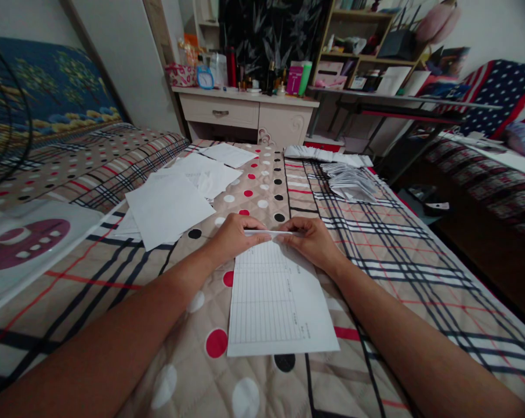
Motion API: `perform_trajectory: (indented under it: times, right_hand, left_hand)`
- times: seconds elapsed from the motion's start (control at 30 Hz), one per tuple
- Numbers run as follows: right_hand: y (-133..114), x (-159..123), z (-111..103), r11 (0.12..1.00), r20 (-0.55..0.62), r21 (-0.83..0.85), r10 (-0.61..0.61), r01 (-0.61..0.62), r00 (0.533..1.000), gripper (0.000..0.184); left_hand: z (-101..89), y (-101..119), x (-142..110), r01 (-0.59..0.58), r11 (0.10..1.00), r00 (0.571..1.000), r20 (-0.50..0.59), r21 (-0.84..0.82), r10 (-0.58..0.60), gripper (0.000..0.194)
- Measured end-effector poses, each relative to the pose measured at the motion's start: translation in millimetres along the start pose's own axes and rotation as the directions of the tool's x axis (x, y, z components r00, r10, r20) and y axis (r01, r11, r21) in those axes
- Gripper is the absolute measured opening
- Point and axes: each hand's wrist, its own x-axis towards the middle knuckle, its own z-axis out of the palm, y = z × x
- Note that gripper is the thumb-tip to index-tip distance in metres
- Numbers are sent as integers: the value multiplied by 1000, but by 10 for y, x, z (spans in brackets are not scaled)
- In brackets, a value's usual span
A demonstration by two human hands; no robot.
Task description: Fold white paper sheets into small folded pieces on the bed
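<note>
A sheet of paper (271, 302) printed with a lined table lies on the bedspread in front of me, its far edge folded up into a narrow strip. My left hand (238, 233) pinches the left part of that fold between thumb and fingers. On the right part, my right hand (312, 239) grips the same fold, its thumb close to the left thumb. Both hands are closed on the paper, and the near end of the sheet rests flat. Some fingertips are hidden behind the fold.
Loose white sheets (170, 203) overlap on the bed at left. A pile of folded papers (349, 181) and a long folded strip (327, 155) lie at far right. A white bag (36, 244) is at the left edge. Beyond the bed stands a dresser (221, 113).
</note>
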Motion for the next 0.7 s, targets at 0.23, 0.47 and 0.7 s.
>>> perform_trajectory:
  times: [0.23, 0.47, 0.7]
  right_hand:
    - [19, 12, -13, 996, 53, 84, -24, 20, 998, 18]
    - [26, 13, -2, 998, 40, 43, -50, 48, 998, 16]
    - [108, 22, -54, 999, 17, 34, -7, 7, 1000, 21]
  left_hand:
    - [-2, 11, -2, 26, 1000, 999, 18, -6, -26, 19]
    - [-7, 11, 1, 57, 998, 997, 42, -6, -57, 22]
    - [-57, -44, 32, 95, 995, 995, 12, 14, -95, 25]
